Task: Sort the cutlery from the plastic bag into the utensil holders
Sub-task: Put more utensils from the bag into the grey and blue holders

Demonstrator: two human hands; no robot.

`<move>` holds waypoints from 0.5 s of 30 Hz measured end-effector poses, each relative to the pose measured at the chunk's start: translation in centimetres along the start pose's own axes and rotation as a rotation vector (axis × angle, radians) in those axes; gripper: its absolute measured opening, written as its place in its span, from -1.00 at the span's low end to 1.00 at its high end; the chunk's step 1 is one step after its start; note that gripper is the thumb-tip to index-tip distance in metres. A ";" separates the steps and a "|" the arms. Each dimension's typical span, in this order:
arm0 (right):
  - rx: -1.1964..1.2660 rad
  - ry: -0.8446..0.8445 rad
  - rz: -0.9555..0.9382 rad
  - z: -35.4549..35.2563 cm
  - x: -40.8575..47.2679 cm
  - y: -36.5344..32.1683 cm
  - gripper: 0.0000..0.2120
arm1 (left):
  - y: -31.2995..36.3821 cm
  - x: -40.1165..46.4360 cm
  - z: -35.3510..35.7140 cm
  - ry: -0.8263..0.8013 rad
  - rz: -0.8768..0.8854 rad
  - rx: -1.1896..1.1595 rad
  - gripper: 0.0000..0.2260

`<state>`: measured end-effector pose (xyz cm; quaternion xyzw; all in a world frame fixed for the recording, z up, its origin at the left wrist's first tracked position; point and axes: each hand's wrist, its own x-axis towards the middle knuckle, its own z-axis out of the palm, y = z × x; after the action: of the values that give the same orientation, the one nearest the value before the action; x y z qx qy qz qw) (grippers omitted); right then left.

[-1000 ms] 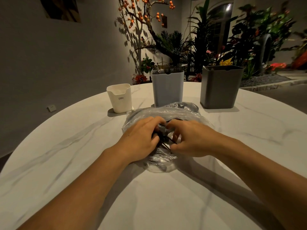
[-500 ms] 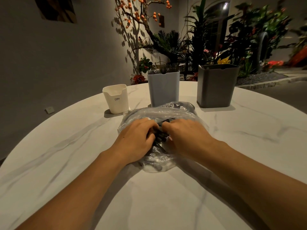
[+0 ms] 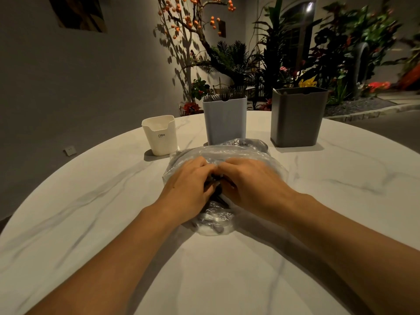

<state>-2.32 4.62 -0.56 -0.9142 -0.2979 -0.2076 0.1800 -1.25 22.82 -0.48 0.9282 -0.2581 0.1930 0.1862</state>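
you face a round white marble-veined table [image 3: 341, 201] beside a plain grey wall [image 3: 68, 87] with a dark picture [image 3: 77, 12] and a white socket plate [image 3: 70, 151]. behind it, a lit orange-berried branch [image 3: 188, 21] casts shadows, next to dense green plants [image 3: 329, 53].

Both hands on the plastic bag [image 3: 236, 153], left hand [image 3: 189, 187] and right hand [image 3: 252, 185] curled together over dark cutlery [image 3: 216, 196] (details blurred); three holders stand behind: white holder [image 3: 160, 135], blue holder [image 3: 224, 120], grey holder [image 3: 297, 117].

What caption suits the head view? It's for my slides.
Both hands, left hand and right hand, work at a plastic bag before three utensil holders.
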 end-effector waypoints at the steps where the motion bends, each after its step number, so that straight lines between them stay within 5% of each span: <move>1: 0.006 0.050 -0.031 0.0 0.0 0.1 -0.64 | 0.0 0.0 0.0 0.008 -0.001 -0.004 -0.82; 10: 0.133 0.355 -0.120 -0.9 0.0 -1.2 -0.78 | 0.7 0.3 -0.3 0.190 0.099 -0.287 -0.71; 15: 0.395 0.365 -0.049 -1.8 0.2 -2.7 -0.70 | 1.3 0.9 -0.8 0.237 0.089 -0.504 -0.83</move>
<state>-4.35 5.89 1.64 -0.8013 -0.3174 -0.3112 0.4005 -1.46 21.79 0.95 0.8113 -0.3148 0.2378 0.4314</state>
